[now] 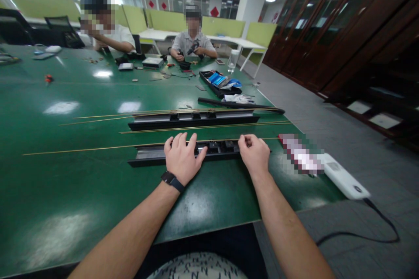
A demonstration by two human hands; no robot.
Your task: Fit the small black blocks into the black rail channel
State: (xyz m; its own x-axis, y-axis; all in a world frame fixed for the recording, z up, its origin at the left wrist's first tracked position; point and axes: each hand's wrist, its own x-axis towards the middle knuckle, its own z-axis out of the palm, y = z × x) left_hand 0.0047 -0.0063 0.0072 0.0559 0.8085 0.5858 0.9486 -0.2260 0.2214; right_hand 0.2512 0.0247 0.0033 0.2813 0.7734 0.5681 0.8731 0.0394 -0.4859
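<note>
A long black metal channel [145,162] with a silvery inner face lies crosswise in front of me. My left hand [182,157] rests over its middle, fingers spread and the thumb out to the right. Along its far side runs a thin gold-coloured rod [81,150], which sticks out well past the left end. At the channel's right end my right hand [257,153] is closed in a pinch on the rod; the fingertips partly hide the grip. Small black blocks [225,145] sit inside the channel between my hands.
Beyond lies a second black channel [193,121] with more thin rods [209,127]. Further back are a black tube [242,105], white gloves [237,98] and a black tray [212,85]. A white device [343,176] stands at the right edge. Two people sit across the table [98,205].
</note>
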